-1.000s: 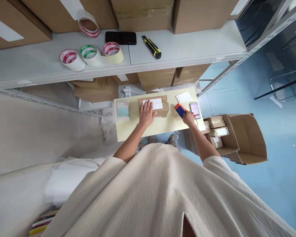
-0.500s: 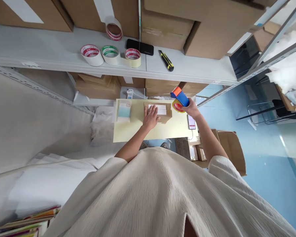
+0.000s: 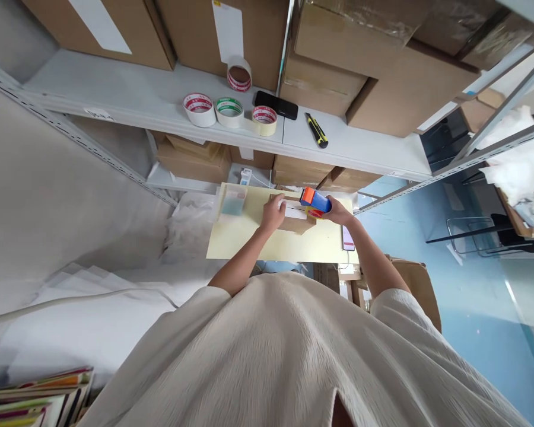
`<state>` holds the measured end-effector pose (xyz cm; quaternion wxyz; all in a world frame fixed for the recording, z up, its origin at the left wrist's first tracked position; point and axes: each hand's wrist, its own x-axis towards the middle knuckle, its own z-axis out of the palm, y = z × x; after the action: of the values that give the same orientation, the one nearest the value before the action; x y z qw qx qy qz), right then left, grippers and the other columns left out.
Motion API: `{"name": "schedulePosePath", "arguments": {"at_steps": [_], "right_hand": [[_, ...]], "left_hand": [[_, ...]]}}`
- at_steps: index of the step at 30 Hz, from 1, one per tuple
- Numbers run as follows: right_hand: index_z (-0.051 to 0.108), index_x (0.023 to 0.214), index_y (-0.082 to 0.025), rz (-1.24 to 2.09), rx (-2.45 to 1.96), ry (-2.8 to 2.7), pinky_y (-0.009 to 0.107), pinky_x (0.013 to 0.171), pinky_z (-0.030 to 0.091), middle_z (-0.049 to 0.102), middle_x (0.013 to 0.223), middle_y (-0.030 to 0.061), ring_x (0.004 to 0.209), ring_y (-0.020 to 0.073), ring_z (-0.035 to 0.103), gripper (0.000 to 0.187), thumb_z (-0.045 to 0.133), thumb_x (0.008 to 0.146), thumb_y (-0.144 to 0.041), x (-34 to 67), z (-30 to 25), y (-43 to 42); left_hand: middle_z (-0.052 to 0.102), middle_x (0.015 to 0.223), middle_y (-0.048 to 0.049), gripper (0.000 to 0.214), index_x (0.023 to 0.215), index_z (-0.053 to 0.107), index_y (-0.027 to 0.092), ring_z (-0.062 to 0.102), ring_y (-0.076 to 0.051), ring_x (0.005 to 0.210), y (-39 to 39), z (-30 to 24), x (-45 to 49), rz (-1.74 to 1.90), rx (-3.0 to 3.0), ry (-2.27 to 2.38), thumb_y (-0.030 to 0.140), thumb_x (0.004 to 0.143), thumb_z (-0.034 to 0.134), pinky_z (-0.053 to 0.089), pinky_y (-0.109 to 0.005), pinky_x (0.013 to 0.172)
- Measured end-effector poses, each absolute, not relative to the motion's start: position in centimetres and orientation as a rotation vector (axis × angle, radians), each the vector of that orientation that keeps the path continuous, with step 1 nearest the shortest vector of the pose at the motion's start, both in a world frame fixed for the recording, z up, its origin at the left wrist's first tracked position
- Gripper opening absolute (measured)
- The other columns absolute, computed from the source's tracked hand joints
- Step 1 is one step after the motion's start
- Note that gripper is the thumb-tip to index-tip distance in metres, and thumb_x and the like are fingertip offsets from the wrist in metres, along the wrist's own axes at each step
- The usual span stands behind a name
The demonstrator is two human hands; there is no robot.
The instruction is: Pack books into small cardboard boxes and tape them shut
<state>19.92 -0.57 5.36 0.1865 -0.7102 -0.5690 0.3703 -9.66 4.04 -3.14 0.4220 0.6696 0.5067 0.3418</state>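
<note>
A small brown cardboard box (image 3: 296, 223) with a white label lies on a pale yellow work surface (image 3: 249, 240). My left hand (image 3: 273, 213) rests on the box's left end, fingers curled over its top. My right hand (image 3: 336, 212) is closed round a blue and orange tape dispenser (image 3: 314, 200), which it holds down on the box's right end, over the label.
A phone (image 3: 347, 237) lies at the surface's right edge and a light blue pack (image 3: 234, 201) at its left. The white shelf (image 3: 115, 101) above holds several tape rolls (image 3: 229, 111), a black phone (image 3: 276, 105) and a yellow utility knife (image 3: 317, 130). An open carton (image 3: 420, 293) stands on the blue floor.
My right hand lifted the tape dispenser off the surface beside the phone, raised it, then brought it down onto the box. My left hand stayed on the box. My head tilted.
</note>
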Motion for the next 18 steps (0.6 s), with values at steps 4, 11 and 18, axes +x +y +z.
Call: {"name": "schedulePosePath", "arguments": {"at_steps": [4,11,18], "right_hand": [[0.067,0.113,-0.026,1.024,-2.022,-1.599,0.041,0.075,0.066,0.076,0.099,0.0039,0.092,0.0285,0.071,0.081,0.109,0.057,-0.067,19.5,5.7,-0.7],[0.066,0.120,-0.026,1.018,-2.075,-1.685,0.038,0.078,0.064,0.078,0.106,0.0046,0.094,0.0271,0.073,0.078,0.107,0.067,-0.067,18.4,7.1,-0.5],[0.069,0.135,-0.027,0.987,-2.200,-2.031,0.038,0.086,0.063,0.083,0.113,0.0066,0.099,0.0289,0.077,0.071,0.102,0.081,-0.061,16.8,9.2,1.7]], "left_hand": [[0.090,0.125,-0.0112,0.026,0.133,0.078,0.024,0.086,-0.028,0.116,6.3,-1.0,-8.4,0.864,1.347,1.220,0.038,0.115,0.066,0.066,-0.045,0.110],[0.089,0.102,-0.0054,0.033,0.119,0.072,0.025,0.085,-0.026,0.099,7.3,1.4,-6.9,0.769,1.069,1.209,0.019,0.090,0.086,0.063,-0.038,0.089],[0.078,0.084,0.0046,0.050,0.118,0.057,0.029,0.078,-0.021,0.081,7.3,-0.3,-8.9,0.870,1.026,1.318,0.010,0.083,0.087,0.056,-0.032,0.077]]}}
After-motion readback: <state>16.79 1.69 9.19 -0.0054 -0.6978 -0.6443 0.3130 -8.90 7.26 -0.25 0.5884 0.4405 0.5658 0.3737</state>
